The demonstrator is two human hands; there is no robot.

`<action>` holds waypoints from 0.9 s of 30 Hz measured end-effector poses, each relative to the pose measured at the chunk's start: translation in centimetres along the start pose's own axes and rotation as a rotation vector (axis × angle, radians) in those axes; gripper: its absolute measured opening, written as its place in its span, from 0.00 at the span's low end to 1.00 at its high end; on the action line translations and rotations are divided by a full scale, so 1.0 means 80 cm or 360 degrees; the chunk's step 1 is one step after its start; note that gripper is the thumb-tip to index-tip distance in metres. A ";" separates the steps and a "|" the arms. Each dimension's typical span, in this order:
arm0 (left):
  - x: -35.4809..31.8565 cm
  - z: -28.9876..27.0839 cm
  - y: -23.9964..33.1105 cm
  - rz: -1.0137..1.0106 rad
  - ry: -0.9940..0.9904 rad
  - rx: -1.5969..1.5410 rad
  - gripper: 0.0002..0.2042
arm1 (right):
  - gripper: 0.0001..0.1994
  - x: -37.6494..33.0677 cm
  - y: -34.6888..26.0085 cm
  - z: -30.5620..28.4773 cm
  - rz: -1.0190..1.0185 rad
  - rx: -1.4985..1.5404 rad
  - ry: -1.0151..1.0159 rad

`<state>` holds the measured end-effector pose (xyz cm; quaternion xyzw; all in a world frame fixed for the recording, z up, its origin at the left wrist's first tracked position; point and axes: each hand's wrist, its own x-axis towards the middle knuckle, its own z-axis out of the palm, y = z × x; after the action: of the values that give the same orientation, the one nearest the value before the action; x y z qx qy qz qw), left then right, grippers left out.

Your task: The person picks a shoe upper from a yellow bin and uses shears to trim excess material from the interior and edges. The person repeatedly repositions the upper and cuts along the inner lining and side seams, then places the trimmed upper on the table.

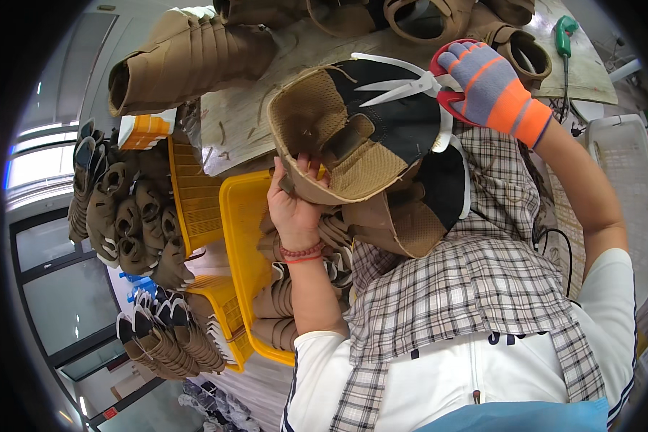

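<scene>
A brown shoe upper with mesh lining and a black inner part is held tilted in front of me, its opening facing me. My left hand grips its lower left edge, fingers partly inside and the thumb outside. My right hand, in a grey and orange glove, is closed round the red handles of a pair of scissors. The scissor blades are apart and lie over the upper's black part; whether they touch it I cannot tell. A second brown upper with a white edge rests on my checked apron, just below the first.
The worktable carries stacked brown uppers, scraps and a green-handled tool. A yellow crate holding uppers stands left of my lap. More stacked uppers are farther left; a white plastic basket stands right.
</scene>
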<state>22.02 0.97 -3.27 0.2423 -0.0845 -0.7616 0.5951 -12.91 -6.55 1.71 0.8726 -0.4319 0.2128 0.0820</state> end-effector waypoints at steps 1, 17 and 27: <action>0.003 0.001 -0.003 -0.0020 -0.0004 -0.0008 0.11 | 0.19 0.004 0.002 0.004 -0.0002 -0.0017 -0.0055; 0.019 0.037 -0.030 0.0091 0.0337 0.0006 0.08 | 0.19 0.016 0.003 0.043 0.0082 -0.0054 -0.0250; 0.021 0.016 -0.027 0.0013 0.0133 -0.0010 0.12 | 0.22 0.062 -0.040 0.033 -0.0238 -0.0233 -0.0162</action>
<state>19.21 -0.25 -3.49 0.2719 -0.0582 -0.7485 0.6021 -6.95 -9.04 1.66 0.9038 -0.3835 0.1293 0.1390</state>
